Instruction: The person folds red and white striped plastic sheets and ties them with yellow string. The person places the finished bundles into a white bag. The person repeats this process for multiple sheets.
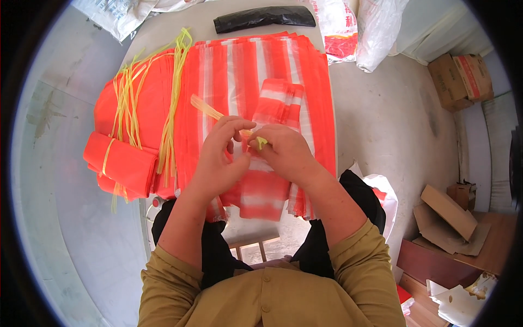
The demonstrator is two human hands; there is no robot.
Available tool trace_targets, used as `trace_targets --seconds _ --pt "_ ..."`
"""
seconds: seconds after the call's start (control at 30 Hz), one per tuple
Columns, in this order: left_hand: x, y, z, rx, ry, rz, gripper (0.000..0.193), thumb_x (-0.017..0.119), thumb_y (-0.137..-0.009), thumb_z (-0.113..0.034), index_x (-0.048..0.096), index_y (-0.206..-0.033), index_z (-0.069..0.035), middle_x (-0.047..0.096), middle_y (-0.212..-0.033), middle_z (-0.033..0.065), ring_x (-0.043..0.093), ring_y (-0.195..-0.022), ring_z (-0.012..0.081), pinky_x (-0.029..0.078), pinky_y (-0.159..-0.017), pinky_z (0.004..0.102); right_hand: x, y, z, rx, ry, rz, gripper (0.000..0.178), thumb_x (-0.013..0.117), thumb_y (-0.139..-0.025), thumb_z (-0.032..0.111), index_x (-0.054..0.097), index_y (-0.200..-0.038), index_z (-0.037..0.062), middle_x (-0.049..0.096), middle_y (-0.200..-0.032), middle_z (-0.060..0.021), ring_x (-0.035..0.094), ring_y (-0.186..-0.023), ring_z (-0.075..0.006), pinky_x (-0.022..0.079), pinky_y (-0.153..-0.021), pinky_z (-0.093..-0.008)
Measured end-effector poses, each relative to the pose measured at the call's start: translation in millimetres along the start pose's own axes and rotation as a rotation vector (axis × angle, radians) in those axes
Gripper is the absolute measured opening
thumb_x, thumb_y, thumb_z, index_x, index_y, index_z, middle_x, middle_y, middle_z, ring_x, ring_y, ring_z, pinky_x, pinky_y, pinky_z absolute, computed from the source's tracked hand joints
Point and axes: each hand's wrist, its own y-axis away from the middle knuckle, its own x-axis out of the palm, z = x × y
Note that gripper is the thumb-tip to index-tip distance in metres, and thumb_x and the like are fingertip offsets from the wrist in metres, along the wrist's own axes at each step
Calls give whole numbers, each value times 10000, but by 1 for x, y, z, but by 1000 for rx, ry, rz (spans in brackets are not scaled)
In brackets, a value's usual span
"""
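Note:
My right hand (286,150) pinches a short yellow plastic strip (262,143) over a folded bundle of red-and-white striped plastic bags (279,101). Facing it, my left hand (220,155) has its thumb and index finger apart, close to the bundle. A flat pale-yellow strip (205,107) runs out past the left knuckles; its other end is hidden near the fingers. The bundle's lower part hangs toward my lap, partly blurred. Beneath both hands lies a wide stack of striped plastic bags (218,65).
Plain red bags (139,82) lie at left, with long yellow strips (177,103) across them. A tied red bundle (122,166) rests at their near edge. A black plastic roll (265,18) sits at the table's far side. Cardboard boxes (460,82) stand at right.

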Motion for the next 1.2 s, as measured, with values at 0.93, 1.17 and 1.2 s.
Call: trace_targets --seconds 0.93,1.17,1.2 --pt "1 7 24 -220 -119 65 109 730 -986 -104 713 -1029 -6 677 -861 117 643 -753 212 514 -694 346 -20 7 11 83 68 133 181 691 -909 71 759 -1075 48 741 -957 -173 709 -881 -356 562 -780 -443" --pt "-2 5 26 -378 -11 112 86 694 -1034 -70 693 -1048 15 654 -861 -4 571 -806 70 495 -723 256 -5 8 0 -233 286 -57 181 779 -877 97 785 -1058 88 750 -932 -114 718 -840 -317 571 -751 -433" --pt "-2 5 24 -386 0 106 91 695 -1034 -76 694 -1045 14 652 -861 -8 572 -808 68 496 -723 258 -5 8 -3 -247 286 -102 164 789 -873 97 788 -1036 88 747 -931 -103 715 -856 -312 571 -754 -433"
